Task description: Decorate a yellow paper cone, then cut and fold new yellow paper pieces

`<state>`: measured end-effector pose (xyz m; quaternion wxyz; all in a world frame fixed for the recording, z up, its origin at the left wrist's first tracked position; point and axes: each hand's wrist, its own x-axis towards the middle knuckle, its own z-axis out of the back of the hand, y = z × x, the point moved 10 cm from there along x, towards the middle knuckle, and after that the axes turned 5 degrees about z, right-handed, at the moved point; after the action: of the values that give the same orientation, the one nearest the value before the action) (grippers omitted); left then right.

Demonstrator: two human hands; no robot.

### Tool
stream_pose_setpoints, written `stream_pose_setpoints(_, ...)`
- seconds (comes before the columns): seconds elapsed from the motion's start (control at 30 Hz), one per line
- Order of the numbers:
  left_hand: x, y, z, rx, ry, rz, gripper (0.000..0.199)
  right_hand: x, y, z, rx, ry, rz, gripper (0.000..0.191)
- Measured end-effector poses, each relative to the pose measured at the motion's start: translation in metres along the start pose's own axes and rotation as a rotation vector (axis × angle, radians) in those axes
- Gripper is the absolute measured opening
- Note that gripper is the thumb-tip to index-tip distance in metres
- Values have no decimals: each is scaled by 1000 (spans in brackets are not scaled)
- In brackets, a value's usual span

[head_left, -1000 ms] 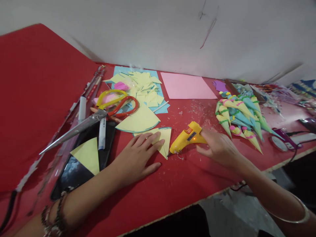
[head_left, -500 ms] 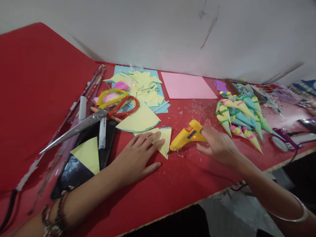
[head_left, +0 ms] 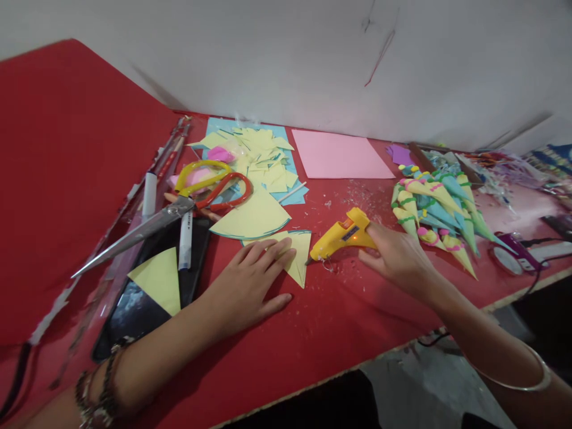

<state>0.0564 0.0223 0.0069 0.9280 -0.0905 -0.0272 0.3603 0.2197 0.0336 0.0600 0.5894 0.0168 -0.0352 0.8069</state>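
Note:
My right hand (head_left: pixel 397 256) is wrapped round the handle of a yellow hot glue gun (head_left: pixel 342 237), which has a small orange light on its side. The nozzle points left, by the right edge of a pale yellow paper wedge (head_left: pixel 300 256). My left hand (head_left: pixel 250 277) lies on that wedge with its fingers spread, holding it flat on the red table (head_left: pixel 322 333). Just behind my left hand is a stack of larger yellow fan-shaped pieces (head_left: pixel 252 215). Another yellow wedge (head_left: pixel 161 280) rests on a black phone (head_left: pixel 134 316) at left.
Large scissors (head_left: pixel 179 208) and a white marker (head_left: pixel 185 241) lie at left. Yellow scraps (head_left: pixel 263 158) cover blue paper at the back, beside a pink sheet (head_left: pixel 342 156). Decorated paper cones (head_left: pixel 433 205) are piled at right, near a purple device (head_left: pixel 521 256).
My right hand has lifted the glue gun slightly up and to the right, so its nozzle has moved up along the wedge's edge. My left hand has stayed in place.

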Motion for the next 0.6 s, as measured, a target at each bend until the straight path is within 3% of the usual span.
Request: stream_pose_setpoints(0.6,0,0,1,-17,5,-3,60,13,-15,-2,-79,-27,-71,16)
